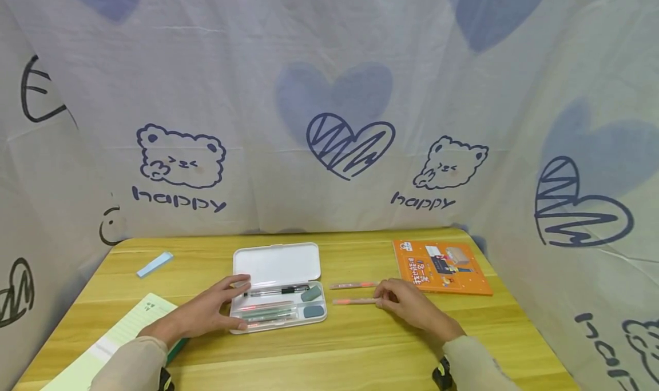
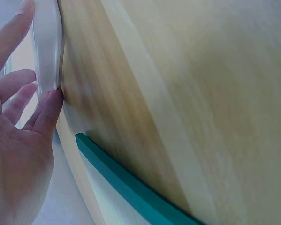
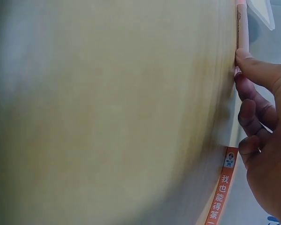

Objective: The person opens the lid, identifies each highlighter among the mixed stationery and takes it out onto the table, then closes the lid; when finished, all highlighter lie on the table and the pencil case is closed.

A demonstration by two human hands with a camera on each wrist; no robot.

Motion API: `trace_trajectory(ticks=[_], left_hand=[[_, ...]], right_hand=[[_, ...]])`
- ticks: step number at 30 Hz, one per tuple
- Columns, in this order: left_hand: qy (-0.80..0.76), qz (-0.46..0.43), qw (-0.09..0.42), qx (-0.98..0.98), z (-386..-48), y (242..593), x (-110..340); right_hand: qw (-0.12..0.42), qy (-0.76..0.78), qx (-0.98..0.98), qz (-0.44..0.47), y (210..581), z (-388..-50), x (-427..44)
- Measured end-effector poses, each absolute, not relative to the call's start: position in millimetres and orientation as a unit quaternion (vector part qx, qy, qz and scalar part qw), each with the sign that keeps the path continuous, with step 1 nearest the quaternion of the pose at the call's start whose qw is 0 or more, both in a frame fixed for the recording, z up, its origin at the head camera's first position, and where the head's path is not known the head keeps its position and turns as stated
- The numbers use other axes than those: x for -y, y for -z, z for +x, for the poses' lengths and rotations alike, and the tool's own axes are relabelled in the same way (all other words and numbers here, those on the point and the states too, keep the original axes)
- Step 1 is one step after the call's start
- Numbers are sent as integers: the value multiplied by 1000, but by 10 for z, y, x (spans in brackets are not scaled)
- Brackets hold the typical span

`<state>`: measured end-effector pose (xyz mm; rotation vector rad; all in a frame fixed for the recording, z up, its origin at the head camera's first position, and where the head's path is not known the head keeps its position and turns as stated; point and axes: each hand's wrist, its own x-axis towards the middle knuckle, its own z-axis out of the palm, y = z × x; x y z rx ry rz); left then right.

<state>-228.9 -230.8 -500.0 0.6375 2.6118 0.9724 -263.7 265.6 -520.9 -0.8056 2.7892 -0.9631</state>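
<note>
An open white pencil case (image 1: pixel 276 264) lies mid-table, holding a black pen (image 1: pixel 280 291), several other pens and two grey-green erasers (image 1: pixel 313 311). My left hand (image 1: pixel 206 308) grips the case's left end, thumb at the near corner and fingers at the far side; the left wrist view shows the fingers (image 2: pixel 49 110) at the case edge (image 2: pixel 47 47). Right of the case lie two pinkish pens, one behind the other. My right hand (image 1: pixel 407 302) pinches the right end of the nearer pen (image 1: pixel 355 301), also seen in the right wrist view (image 3: pixel 242 28). The farther pen (image 1: pixel 352 286) lies just behind it.
An orange book (image 1: pixel 448 268) lies at the back right. At the left are a pale green notepad (image 1: pixel 120 336) with a dark green edge (image 2: pixel 131 187) and a light blue strip (image 1: pixel 155 264). A printed curtain (image 1: pixel 268 168) hangs behind the table.
</note>
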Motion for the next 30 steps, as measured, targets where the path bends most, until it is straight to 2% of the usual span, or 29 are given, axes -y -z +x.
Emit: trace_trajectory(ticks=[7, 30], left_hand=[[-337, 221, 140, -905, -2293, 4995, 2303], [-341, 227, 139, -902, -2284, 4988, 2299]], right_hand=[[67, 302, -915, -259, 5212, -2688, -2665], [67, 297, -917, -259, 5168, -2671, -2654]])
